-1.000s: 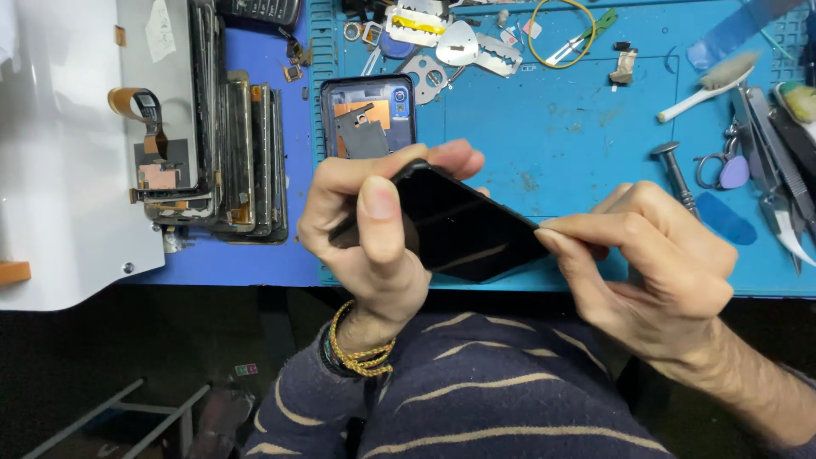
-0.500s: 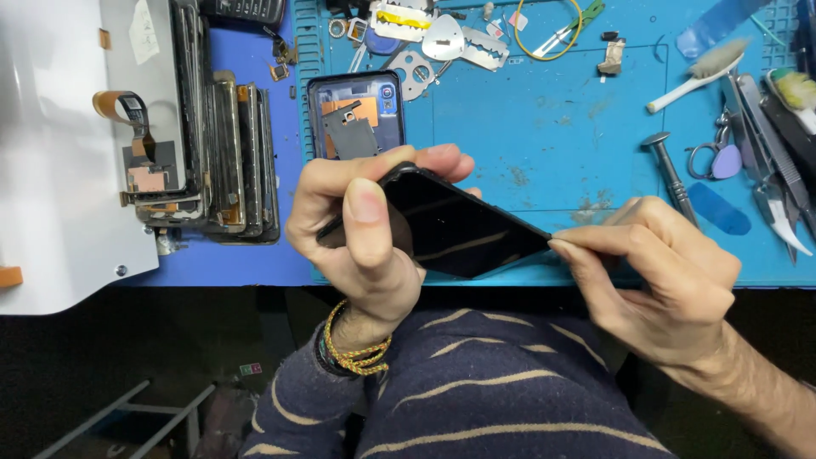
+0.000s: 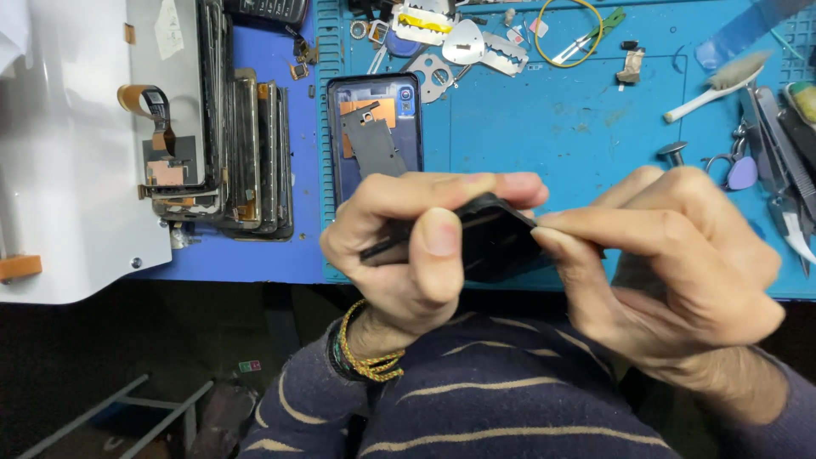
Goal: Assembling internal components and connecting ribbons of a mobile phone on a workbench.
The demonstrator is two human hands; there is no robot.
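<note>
Between left hand (image 3: 408, 255) and right hand (image 3: 671, 272) fingertips, black phone screen (image 3: 493, 242).

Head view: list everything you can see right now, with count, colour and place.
phone screen panel: one, black, held between both hands
open phone body: one, blue frame, on mat behind the hands
stacked screens: several, dark, left of mat
blue mat: one, covers bench
yellow wire loop: one, top of mat
brush: one, white handle, right
tweezers: metal, far right
left hand: grips panel's left end
right hand: pinches panel's right edge
</note>
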